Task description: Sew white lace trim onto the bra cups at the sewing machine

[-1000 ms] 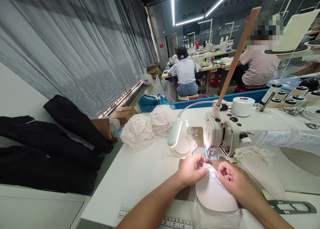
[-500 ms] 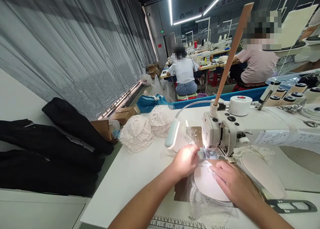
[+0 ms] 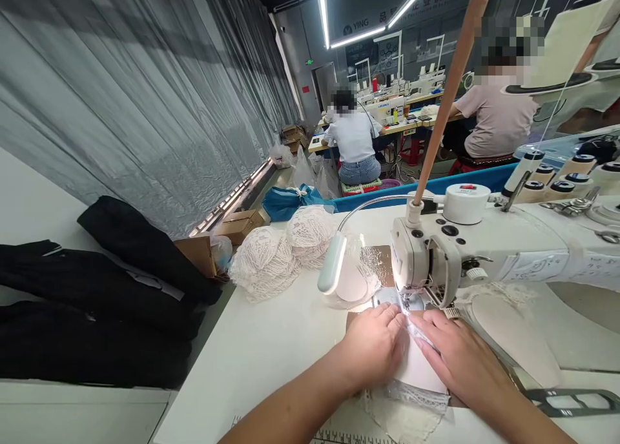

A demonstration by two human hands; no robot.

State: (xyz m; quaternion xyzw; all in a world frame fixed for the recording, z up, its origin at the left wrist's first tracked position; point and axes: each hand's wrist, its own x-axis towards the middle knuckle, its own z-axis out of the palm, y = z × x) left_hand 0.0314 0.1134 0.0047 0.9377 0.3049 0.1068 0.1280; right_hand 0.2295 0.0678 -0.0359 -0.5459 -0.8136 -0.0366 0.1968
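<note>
A white cup-shaped piece with lace edging [image 3: 422, 368] lies on the table in front of the sewing machine [image 3: 426, 250]. My left hand [image 3: 376, 341] rests on its left side, fingers bent together and gripping the lace edge near the needle. On the right side, my right hand [image 3: 450, 344] lies over the piece with its fingers stretched forward, pressing it down. Sheer lace hangs from the piece toward the table's front edge. Both hands' fingertips are just in front of the presser foot, where bright lamp light falls.
Two lace bundles [image 3: 265, 260] sit at the table's left back, beside a lamp head [image 3: 332, 263]. Pale cup pieces [image 3: 513, 331] and a grey tool [image 3: 576, 402] lie at right. Thread spools [image 3: 533, 186] stand behind. Two people sit at machines farther back.
My left hand has moved right and down onto the piece, closer to my right hand. The piece's lower lace has shifted. A pale cup piece behind the lamp is now uncovered.
</note>
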